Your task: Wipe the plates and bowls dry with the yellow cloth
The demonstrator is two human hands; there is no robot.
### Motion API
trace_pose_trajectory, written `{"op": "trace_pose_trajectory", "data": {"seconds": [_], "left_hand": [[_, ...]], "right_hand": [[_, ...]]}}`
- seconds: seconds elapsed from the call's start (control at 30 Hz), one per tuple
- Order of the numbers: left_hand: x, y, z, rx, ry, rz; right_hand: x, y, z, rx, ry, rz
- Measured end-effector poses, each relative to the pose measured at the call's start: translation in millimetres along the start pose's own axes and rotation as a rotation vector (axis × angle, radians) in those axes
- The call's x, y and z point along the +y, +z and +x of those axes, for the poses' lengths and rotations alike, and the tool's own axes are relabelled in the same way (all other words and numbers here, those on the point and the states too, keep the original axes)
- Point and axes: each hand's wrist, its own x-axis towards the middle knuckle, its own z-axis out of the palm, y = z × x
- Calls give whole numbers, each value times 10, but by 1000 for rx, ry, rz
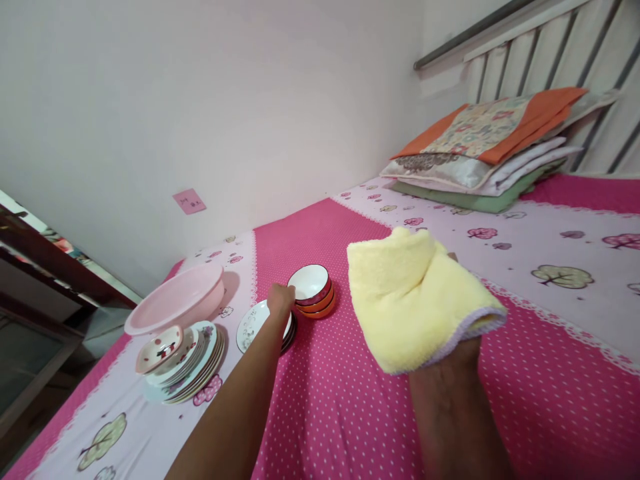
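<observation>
Bowls (311, 283) were stacked on the bed (330, 400), probably to save room; the top rim was pinched by the left hand (282, 299), seemingly for steadiness. The right hand (465, 355) was covered by a cloth (413, 300), its grip hidden.

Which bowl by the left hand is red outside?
The top bowl of that stack, at the left hand: dark red outside, white inside. The lower bowls show orange.

From here I see fluffy, matt cloth (420, 300) right of the smooth, glossy bowls (310, 283).
</observation>
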Motion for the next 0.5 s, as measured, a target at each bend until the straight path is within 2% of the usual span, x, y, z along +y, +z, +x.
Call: {"op": "trace_pose_trajectory", "data": {"seconds": [0.1,0.23,0.5], "left_hand": [[40,-48,-31,-68,8,3],[82,-87,-46,-68,21,4],[33,-58,100,-136,-21,9]], "right_hand": [[-4,2,9,-3,-20,-12],[-31,50,20,-16,-46,-22],[-7,63,6,-58,-42,-15]]}}
